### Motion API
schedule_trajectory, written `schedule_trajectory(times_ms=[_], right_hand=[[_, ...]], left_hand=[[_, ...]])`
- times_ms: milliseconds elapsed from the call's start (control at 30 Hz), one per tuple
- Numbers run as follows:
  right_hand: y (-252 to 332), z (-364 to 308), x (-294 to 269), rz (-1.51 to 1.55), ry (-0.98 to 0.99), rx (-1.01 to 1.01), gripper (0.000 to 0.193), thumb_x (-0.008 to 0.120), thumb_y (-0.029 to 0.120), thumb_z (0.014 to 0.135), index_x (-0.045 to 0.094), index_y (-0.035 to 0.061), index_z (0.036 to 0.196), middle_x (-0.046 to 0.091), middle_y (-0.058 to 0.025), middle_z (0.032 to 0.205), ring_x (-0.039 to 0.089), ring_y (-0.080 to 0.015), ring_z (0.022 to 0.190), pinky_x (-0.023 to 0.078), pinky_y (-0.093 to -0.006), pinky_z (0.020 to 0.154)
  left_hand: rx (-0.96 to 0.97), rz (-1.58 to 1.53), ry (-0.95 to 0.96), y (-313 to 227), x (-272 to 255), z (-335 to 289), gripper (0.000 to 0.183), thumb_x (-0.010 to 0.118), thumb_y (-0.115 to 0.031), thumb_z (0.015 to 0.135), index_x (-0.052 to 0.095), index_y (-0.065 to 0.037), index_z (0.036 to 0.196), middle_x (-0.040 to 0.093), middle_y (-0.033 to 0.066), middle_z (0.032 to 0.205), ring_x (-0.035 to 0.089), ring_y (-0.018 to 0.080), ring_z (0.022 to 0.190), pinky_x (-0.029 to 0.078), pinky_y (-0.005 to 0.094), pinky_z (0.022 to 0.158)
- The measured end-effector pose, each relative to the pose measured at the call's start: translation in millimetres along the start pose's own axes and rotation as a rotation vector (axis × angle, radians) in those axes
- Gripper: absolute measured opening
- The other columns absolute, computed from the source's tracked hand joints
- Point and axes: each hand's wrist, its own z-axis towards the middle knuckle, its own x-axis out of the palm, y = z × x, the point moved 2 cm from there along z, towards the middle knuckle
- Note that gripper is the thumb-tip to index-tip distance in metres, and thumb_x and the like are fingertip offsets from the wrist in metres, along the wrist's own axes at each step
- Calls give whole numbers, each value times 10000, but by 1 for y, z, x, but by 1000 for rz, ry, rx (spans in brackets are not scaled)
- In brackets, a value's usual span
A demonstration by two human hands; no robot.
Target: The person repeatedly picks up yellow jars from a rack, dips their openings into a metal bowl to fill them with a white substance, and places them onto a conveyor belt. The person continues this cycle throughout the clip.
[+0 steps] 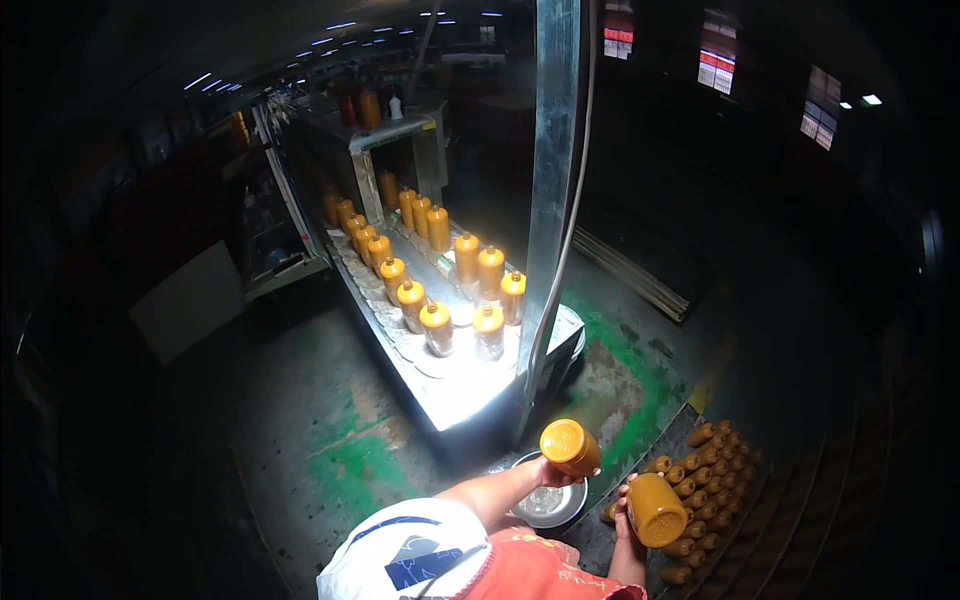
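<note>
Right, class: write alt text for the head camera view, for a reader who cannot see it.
Seen from above, a person holds an orange-capped bottle in each hand, the left hand and the right hand. Ahead, a lit conveyor carries two rows of similar bottles. More bottles lie on a dark tray at right, and a metal bowl sits below.

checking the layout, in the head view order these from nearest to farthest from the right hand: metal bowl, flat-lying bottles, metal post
From the right hand:
1. Flat-lying bottles, right beside it, on its right.
2. Metal bowl, to its left, under the left hand.
3. Metal post, beyond, at the lit conveyor's end.
</note>
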Motion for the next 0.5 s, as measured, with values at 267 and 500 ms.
schedule_trajectory(times_ms=[267, 500], right_hand=[[-55, -89, 16, -62, -187, -202, 406, 510, 416, 990, 538, 275, 1369, 553, -228, 1206, 605, -425, 941, 597, -447, 719], [-143, -208, 32, 93, -345, -180, 323, 500, 440, 967, 618, 255, 1205, 619, -213, 1145, 597, -411, 951, 557, -438, 721]], left_hand=[[-208, -264, 253, -39, 75, -132, 461, 429, -418, 1023, 537, -79, 1316, 636, 200, 1153, 660, 299, 920, 531, 322, 628], [-128, -300, -79, -76, 105, -270, 565, 510, -523, 936, 595, -45, 1223, 681, 207, 1055, 675, 410, 918, 580, 507, 663]])
